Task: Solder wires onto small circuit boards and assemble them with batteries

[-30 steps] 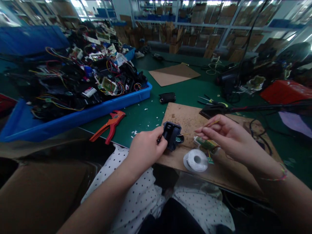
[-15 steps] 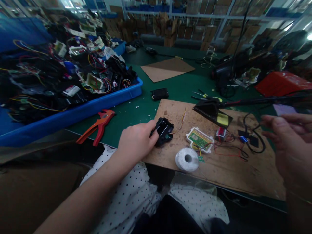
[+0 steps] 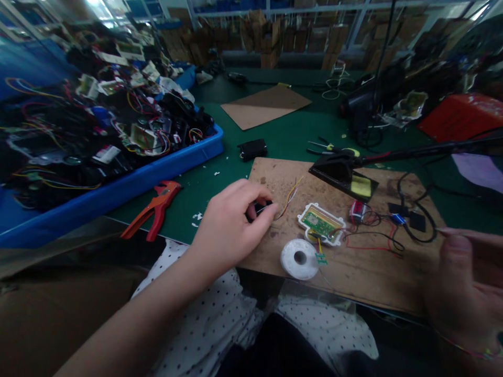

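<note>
My left hand [image 3: 236,220] is closed around a small black plastic housing [image 3: 257,209] on the brown work board, covering most of it. Thin yellow, white and dark wires [image 3: 290,198] trail from the housing's right side. At the right edge, my right hand [image 3: 466,267] is held low beside the board, thumb and fingers apart, with nothing visible in it. Between the hands lie a green circuit board in a white frame [image 3: 320,224], a white spool of solder wire [image 3: 299,259], a red-wrapped component [image 3: 357,211] and a blue component [image 3: 398,219] with red and black wires.
A blue bin [image 3: 196,156] heaped with wired parts stands at left, near an orange-red hand tool [image 3: 153,209]. Behind the work board [image 3: 275,170] are another black housing [image 3: 252,150], pliers [image 3: 332,149] and a cardboard sheet [image 3: 267,107]. A soldering iron stand [image 3: 334,173] with yellow sponge sits on its rear edge.
My left hand has shifted slightly right and up over the black housing, now hiding most of it. My right hand has dropped lower, its fingers moving apart.
</note>
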### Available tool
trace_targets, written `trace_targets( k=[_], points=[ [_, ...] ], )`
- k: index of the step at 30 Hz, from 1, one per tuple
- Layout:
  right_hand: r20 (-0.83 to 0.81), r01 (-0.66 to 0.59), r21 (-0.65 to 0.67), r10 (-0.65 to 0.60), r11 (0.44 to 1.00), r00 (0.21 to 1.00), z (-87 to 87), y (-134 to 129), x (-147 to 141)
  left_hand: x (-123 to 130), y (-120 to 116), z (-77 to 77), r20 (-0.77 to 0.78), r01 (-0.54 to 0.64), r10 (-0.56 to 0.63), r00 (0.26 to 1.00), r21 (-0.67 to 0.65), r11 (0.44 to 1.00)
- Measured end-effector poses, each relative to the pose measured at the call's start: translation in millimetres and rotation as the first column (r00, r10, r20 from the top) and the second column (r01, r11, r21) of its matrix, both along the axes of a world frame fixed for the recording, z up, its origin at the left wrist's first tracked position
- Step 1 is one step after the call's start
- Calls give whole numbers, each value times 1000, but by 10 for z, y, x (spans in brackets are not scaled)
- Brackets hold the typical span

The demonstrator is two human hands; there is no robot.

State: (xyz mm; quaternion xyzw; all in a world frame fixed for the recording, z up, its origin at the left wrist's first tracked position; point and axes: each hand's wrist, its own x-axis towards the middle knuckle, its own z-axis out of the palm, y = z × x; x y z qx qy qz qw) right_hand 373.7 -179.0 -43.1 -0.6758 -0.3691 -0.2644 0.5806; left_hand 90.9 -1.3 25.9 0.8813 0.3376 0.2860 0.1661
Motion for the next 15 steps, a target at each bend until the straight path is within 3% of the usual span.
trace_targets(
  k=[3,6,13,15],
  points=[
    [-100,39,25,-36,999,994,-29,58,39,174,-38,8,11,57,-56,998,-52,997],
    [-213,54,14,-49,998,976,-29,64,35,255,-72,-47,-28,38,-41,999,-82,996],
    [-292,45,-5,-45,999,955,-31,44,20,143,-267,-296,-68,-55,51,996,-55,997],
    [-311,19,-80,-43,997,949,-19,26,9,131,-307,-359,-52,-66,65,997,-22,998]
  ],
)
